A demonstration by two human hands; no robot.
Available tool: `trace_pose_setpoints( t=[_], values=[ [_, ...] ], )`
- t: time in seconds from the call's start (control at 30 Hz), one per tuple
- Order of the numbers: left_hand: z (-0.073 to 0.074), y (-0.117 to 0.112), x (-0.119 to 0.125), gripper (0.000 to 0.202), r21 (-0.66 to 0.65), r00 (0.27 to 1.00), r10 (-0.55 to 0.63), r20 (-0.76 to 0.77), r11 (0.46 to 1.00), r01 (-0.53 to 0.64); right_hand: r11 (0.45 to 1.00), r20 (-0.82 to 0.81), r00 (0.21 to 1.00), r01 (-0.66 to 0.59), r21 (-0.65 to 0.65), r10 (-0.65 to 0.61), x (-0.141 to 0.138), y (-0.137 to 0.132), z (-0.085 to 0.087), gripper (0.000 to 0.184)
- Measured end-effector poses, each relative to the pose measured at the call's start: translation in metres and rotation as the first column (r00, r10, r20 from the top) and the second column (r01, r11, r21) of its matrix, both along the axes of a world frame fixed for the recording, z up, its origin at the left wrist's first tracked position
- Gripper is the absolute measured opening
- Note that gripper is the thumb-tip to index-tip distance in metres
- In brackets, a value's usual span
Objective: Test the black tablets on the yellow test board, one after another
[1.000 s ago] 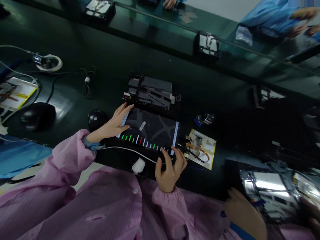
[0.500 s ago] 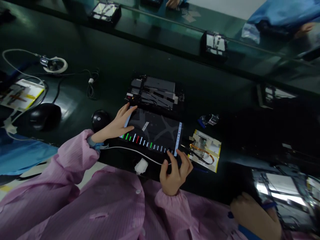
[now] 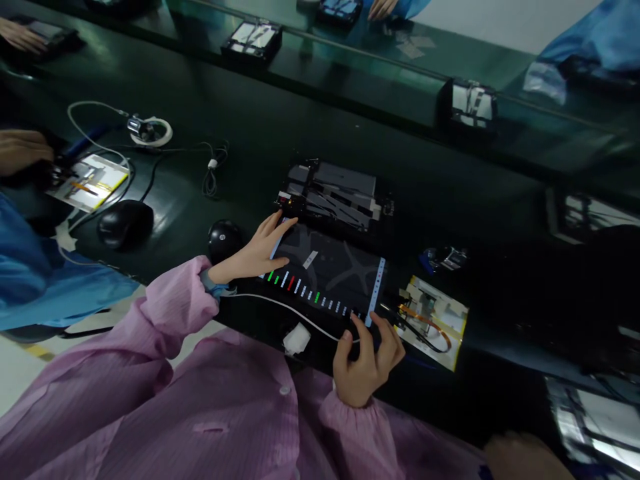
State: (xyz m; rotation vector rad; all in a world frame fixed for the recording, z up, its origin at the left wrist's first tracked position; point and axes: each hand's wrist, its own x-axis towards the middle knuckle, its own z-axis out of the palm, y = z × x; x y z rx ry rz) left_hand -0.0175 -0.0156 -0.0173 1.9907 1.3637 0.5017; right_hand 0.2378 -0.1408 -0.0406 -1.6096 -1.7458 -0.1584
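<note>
A lit display panel (image 3: 335,267) lies on the dark table before me, with rows of coloured text along its near side and a light strip at its right edge. Resting over its left edge is my left hand (image 3: 253,255), fingers and thumb spread. A blue wrist strap (image 3: 216,289) with a white cord is on that wrist. At the near right corner, my right hand (image 3: 369,363) has curved, parted fingers, with fingertips on or just above the panel; exact contact is unclear. Directly behind the panel sits an opened electronic device (image 3: 340,190) with grey blocks and black strips inside.
A white board with yellow edges (image 3: 440,330) and an orange ribbon cable lies right. Black mice (image 3: 224,240) (image 3: 126,223) are left; crumpled white material (image 3: 297,339) is at the near edge. Co-workers' hands (image 3: 23,152) (image 3: 523,457) appear at both sides. A ledge with devices (image 3: 253,40) runs behind.
The view has swung left, so everything appears shifted right and slightly down. Both hands keep nearly the same pose at the panel. A co-worker's hand now shows at the left.
</note>
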Motion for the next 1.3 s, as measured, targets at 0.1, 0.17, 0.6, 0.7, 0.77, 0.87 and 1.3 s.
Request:
trace_pose_setpoints(
  t=[0.1, 0.17, 0.6, 0.7, 0.77, 0.87, 1.3],
  values=[
    [-0.004, -0.002, 0.004, 0.079, 0.063, 0.998, 0.019, -0.057, 0.998, -0.015, 1.0, 0.001, 1.0, 0.002, 0.006, -0.002, 0.0, 0.0, -0.001, 0.023],
    [-0.007, -0.003, 0.007, 0.081, 0.115, 0.995, 0.044, -0.09, 0.993, -0.034, 1.0, 0.004, 1.0, 0.001, 0.003, -0.001, 0.0, 0.0, -0.002, 0.022],
    [-0.001, -0.001, 0.002, 0.079, 0.051, 1.0, 0.019, -0.003, 0.999, -0.018, 1.0, 0.0, 1.0, 0.008, 0.02, -0.008, -0.002, 0.002, 0.001, 0.02],
    [-0.005, 0.001, -0.001, 0.078, 0.052, 1.0, -0.013, 0.005, 0.999, 0.013, 1.0, -0.01, 1.0, 0.007, 0.021, -0.007, -0.002, 0.002, 0.001, 0.019],
    [-0.007, 0.001, 0.0, 0.078, 0.07, 1.0, -0.016, -0.019, 0.997, 0.017, 1.0, -0.012, 1.0, 0.006, 0.017, -0.006, -0.002, 0.002, 0.001, 0.019],
    [-0.008, -0.001, 0.006, 0.084, 0.138, 0.996, 0.04, -0.084, 0.99, -0.028, 1.0, -0.012, 1.0, 0.003, 0.023, -0.002, -0.002, 0.002, 0.001, 0.018],
    [-0.011, -0.001, 0.007, 0.085, 0.16, 0.993, 0.058, -0.104, 0.986, -0.041, 1.0, -0.011, 1.0, 0.004, -0.006, -0.004, 0.0, 0.0, 0.001, 0.018]
  ],
)
